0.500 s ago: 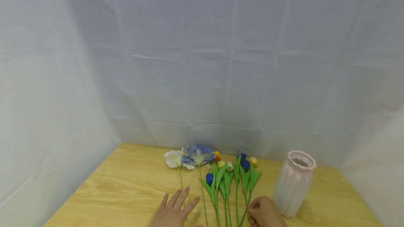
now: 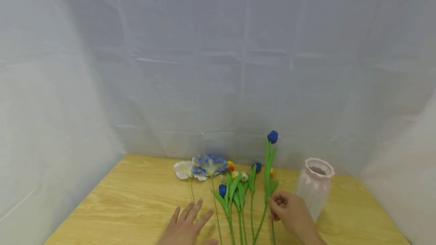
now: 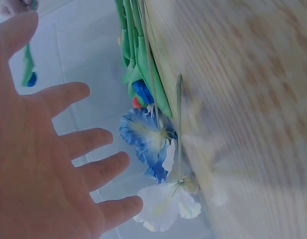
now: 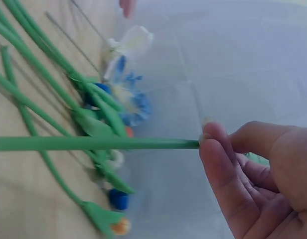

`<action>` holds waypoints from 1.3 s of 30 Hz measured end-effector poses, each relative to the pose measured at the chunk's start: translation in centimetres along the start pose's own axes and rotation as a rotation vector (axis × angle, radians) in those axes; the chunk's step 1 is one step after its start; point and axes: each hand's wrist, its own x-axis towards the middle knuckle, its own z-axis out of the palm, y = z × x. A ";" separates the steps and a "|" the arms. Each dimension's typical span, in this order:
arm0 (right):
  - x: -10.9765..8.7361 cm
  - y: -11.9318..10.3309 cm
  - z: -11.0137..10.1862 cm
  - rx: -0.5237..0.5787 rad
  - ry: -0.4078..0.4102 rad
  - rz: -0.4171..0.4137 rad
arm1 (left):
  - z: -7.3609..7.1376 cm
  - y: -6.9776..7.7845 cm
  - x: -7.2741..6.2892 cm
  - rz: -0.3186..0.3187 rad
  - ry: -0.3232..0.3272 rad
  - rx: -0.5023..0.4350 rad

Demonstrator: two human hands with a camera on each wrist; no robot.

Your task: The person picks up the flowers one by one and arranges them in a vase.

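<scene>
My right hand (image 2: 293, 213) pinches the green stem of a blue tulip (image 2: 273, 137), which stands upright above the flowers lying on the table. In the right wrist view the stem's bare lower end (image 4: 93, 144) sticks out past the fingertips. My left hand (image 2: 185, 225), fingers spread and holding nothing, is over the table beside the thin stems of a white flower (image 2: 184, 169) and a large blue ruffled flower (image 2: 212, 166). Between the hands lie several tulips, among them another blue one (image 2: 222, 190), a white one (image 2: 244, 177) and an orange-yellow one (image 4: 121, 226).
A pale pink vase (image 2: 314, 190) with a scalloped rim stands just right of my right hand. Light sheeting (image 2: 218, 86) hangs behind the wooden table (image 2: 136, 192) and along its sides.
My right hand has lifted the blue tulip from among the others, its bloom rising against the back sheet. The left hand stays nearly in place. The view has shifted slightly.
</scene>
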 end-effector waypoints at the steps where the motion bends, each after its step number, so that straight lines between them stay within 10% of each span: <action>1: 0.1 -0.3 -0.3 0.004 0.014 -0.008 | -0.1 0.0 0.1 -0.003 -0.008 -0.018; 26: 0.5 -5.4 -7.4 -0.242 0.370 -0.324 | -1.0 2.3 1.8 0.079 -0.002 -0.073; 39: 0.2 -6.3 -10.7 -0.134 0.612 -0.429 | -0.3 4.0 3.8 0.163 -0.025 -0.122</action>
